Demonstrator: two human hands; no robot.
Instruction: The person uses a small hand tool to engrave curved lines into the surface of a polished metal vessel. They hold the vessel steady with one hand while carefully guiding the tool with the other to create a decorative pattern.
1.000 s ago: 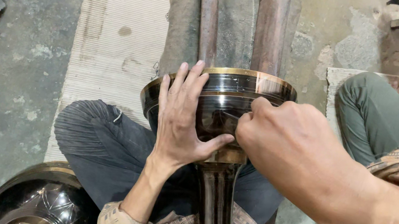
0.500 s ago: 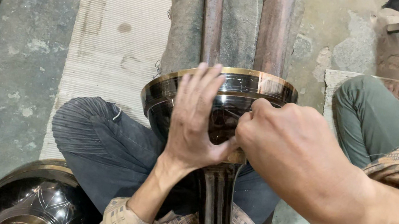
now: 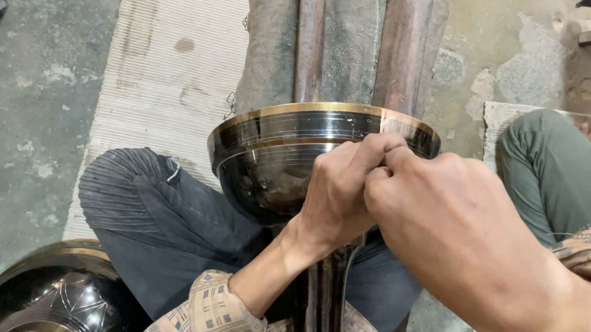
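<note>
Across the sitter's lap stands the black goblet-shaped vessel (image 3: pixel 288 165) (gold-rimmed), the left hand (image 3: pixel 338 196) cupping its bowl, the right hand (image 3: pixel 451 230) clenched, perhaps around a hidden tool; little engraving shows yet.

Right hand (image 3: pixel 458 239) fingertips and any tool hidden; black bowl (image 3: pixel 53 301) cut off at bottom edge.

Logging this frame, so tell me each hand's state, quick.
Left hand: closed against the black goblet.
Right hand: closed; contents cannot be told.
</note>
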